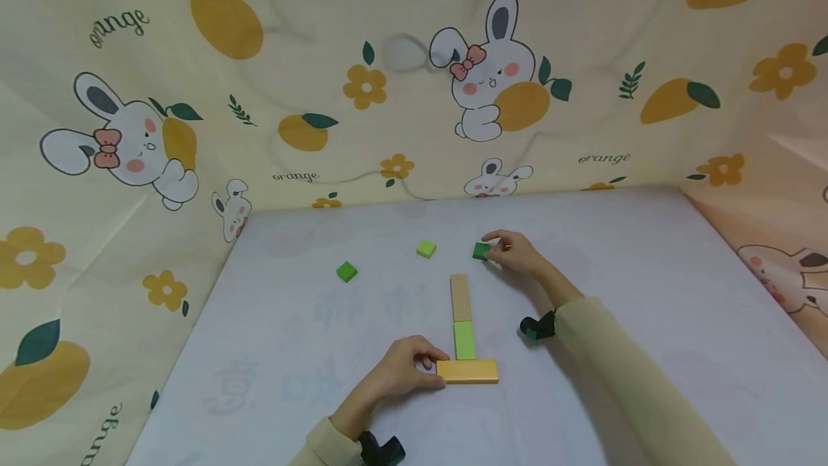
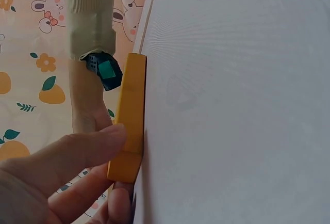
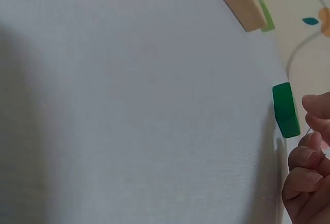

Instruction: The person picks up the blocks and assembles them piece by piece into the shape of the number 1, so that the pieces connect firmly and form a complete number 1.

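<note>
Two hands, diff jobs: L hand (image 1: 406, 369) pinches the left end of the yellow bar (image 1: 468, 372), prob. to keep it square vs. the lime block (image 1: 464, 340), w/ the tan block (image 1: 460, 298) in line toward the table's (image 1: 621, 236) far edge. R hand (image 1: 514, 252) has its fingertips right at the dark green block (image 1: 481, 250), nearer that edge, tho can't tell if it's gripped; 2 loose green blocks (image 1: 426, 248) sit left of it, prob. spaced for easy pickup.

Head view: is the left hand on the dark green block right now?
No, the left hand pinches the yellow block, while the dark green block is by the right hand.
</note>
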{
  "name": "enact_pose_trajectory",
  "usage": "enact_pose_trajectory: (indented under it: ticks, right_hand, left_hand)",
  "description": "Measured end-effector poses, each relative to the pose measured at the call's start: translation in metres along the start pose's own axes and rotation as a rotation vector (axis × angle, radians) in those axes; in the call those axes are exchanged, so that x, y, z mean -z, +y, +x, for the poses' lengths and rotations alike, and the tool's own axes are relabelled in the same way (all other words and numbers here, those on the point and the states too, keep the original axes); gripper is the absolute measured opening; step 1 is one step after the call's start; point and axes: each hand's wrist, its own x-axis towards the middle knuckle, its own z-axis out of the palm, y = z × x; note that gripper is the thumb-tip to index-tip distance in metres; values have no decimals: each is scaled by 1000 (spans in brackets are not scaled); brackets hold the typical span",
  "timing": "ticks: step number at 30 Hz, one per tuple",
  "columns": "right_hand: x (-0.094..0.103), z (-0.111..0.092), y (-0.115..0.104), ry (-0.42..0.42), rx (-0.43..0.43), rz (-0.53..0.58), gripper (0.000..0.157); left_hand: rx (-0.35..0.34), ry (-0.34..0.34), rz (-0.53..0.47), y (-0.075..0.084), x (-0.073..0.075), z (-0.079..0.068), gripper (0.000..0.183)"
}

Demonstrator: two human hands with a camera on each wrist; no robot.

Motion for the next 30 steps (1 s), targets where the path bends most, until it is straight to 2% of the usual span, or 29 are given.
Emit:
enact_pose_trajectory:
  ticks: [12,22,30]
  right_hand:
    - [2,8,6,-57,-42,-60,48]
    - [-1,6,3,-20,-38,-73,45]
    - [-2,7,4,-16,-35,-101,52]
  left_hand:
    - [4,-1,-4,-2,0,1,29]
    - [7,-1,4,0,0,1,30]
    - [14,-2,-11,-1,-1,0,30]
